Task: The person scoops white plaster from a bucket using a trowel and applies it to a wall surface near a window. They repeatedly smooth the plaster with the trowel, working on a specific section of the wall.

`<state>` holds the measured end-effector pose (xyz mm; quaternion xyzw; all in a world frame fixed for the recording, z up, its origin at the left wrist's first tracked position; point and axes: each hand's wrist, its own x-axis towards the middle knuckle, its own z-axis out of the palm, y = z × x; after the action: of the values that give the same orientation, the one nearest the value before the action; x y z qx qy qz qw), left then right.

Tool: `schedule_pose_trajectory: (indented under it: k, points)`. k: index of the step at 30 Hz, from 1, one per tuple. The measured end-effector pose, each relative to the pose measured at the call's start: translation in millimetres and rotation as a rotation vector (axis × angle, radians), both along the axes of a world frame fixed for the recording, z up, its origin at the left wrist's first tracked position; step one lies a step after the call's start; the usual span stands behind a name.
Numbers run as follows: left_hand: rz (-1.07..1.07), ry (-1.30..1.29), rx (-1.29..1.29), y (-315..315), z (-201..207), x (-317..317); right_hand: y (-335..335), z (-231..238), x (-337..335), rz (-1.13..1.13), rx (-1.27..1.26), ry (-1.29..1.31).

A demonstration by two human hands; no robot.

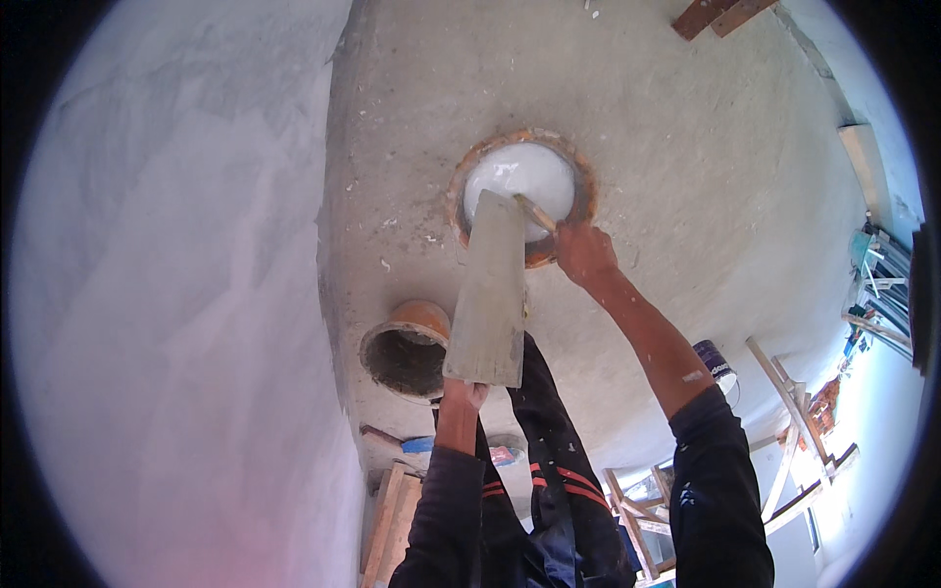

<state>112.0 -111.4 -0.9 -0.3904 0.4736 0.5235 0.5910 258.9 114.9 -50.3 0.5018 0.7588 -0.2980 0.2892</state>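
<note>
My left hand (468, 394) is closed at the near end of a long, flat, grey-beige plastering board (485, 294), its fingers mostly hidden under the board. The board's far end reaches over the rim of an orange-brown bucket (585, 186). Wet white plaster (520, 165) fills that bucket. My right hand (586, 253) is shut on a light-coloured stick-like handle (535, 214) that slants over the plaster toward the board's far end. Whatever is at the handle's other end cannot be made out.
A second orange bucket (421, 316), grey-crusted inside, lies tipped by my legs. A plastered wall (176, 294) rises on the left. Wooden trestles (794, 421) and a dark pail (716, 365) stand at the right. Planks (720, 15) lie at the far edge.
</note>
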Motion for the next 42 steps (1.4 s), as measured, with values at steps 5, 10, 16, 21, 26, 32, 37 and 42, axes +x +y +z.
schedule_pose_trajectory:
  k: [5,10,16,21,26,32,37,42]
  points:
    - [-0.059,0.087,0.093,-16.1,0.3,-7.0,8.2,13.8,-16.0,-0.102,0.004,-0.005]
    - [-0.192,0.217,-0.027,24.8,10.6,-9.9,-3.3,53.5,-9.8,-0.168,-0.036,0.041]
    - [-0.357,0.311,-0.026,30.5,10.9,-16.0,-25.2,2.2,-1.2,-0.190,-0.008,0.014]
    - [-0.874,0.607,-0.064,43.0,43.2,-36.2,-38.2,-5.1,6.2,-0.392,0.015,0.167]
    - [-1.150,0.979,0.089,60.6,76.1,-33.7,-62.8,-6.9,35.4,-0.544,0.059,0.242]
    - [-1.422,1.140,0.201,63.7,80.8,-33.7,-59.9,23.8,46.9,-0.832,0.035,0.264]
    - [-1.575,1.304,0.103,71.3,79.9,-26.3,-44.1,104.5,38.3,-0.516,0.198,0.290]
    - [-1.608,1.315,0.115,79.2,77.6,-29.7,-59.2,119.6,29.0,-0.201,0.144,0.204]
